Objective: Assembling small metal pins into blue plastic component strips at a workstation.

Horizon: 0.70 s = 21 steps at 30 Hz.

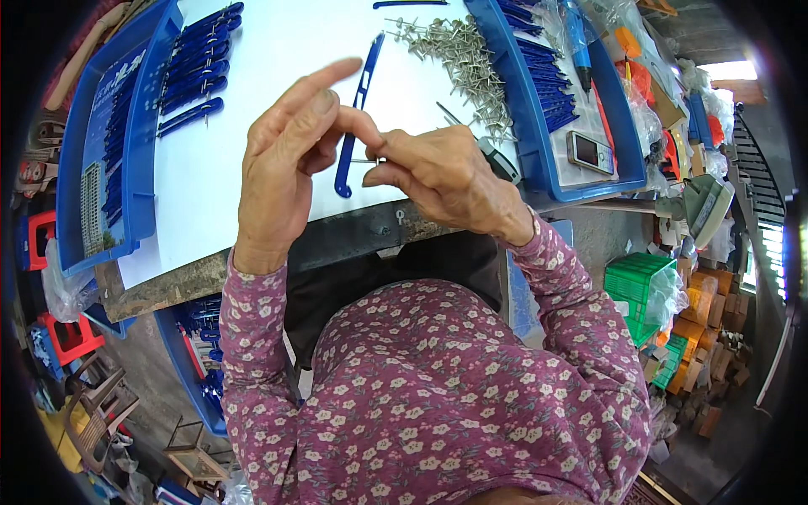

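Observation:
My left hand (282,168) is raised over the white tabletop, its index finger stretched out. Its other fingers close on a long blue plastic strip (345,164) with slots near its upper part. The strip stands tilted, its middle covered by a finger. Pinched between the thumb and index finger of my right hand (450,177) is a thin metal pin (362,160), its shaft lying across the strip's lower part. Whether it enters the strip I cannot tell. The fingertips of both hands meet. Beyond my right hand spreads a pile of flat-headed metal pins (467,71).
Blue strips (198,67) lie stacked on the left of the table. Blue trays flank it: a left tray (141,168) with strips, and a right tray (551,181) with strips and a mobile phone (591,152). A partly hidden green-and-grey object (499,160) sits beside my right hand.

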Available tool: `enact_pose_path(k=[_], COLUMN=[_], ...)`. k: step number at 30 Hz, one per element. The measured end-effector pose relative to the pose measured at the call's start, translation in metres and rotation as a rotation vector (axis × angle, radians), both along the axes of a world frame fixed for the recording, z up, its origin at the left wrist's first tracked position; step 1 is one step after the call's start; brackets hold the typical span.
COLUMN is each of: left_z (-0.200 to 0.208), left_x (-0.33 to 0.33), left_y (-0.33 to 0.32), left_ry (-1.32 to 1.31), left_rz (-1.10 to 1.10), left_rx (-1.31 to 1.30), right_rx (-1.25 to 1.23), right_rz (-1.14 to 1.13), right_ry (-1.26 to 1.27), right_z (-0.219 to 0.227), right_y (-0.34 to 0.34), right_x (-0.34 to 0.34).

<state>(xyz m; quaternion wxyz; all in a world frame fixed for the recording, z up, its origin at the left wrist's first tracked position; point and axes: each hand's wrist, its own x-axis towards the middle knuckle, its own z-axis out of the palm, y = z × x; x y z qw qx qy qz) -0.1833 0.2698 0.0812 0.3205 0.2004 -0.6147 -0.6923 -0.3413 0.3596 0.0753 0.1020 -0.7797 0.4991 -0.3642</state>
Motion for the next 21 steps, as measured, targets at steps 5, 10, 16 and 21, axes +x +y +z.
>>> enact_pose_path(k=[5,10,16,21], left_z=[-0.009,-0.006,-0.010,-0.014], left_x=[-0.002,-0.012,-0.010,-0.011], left_y=[0.001,0.015,0.018,0.021], left_ry=[0.177,0.159,0.130,-0.145], left_rz=[-0.065,0.073,0.026,0.123], left_rx=[0.131,0.000,0.032,-0.194], right_rx=[-0.021,-0.155,-0.255,-0.157], right_rz=[-0.023,-0.084,-0.190,-0.274], right_ry=[-0.102,-0.195,-0.220,-0.170], right_z=[0.014,0.013,-0.002,-0.024], right_y=[0.000,-0.001,-0.003,-0.002], right_x=[-0.005,-0.002,-0.004,-0.005])
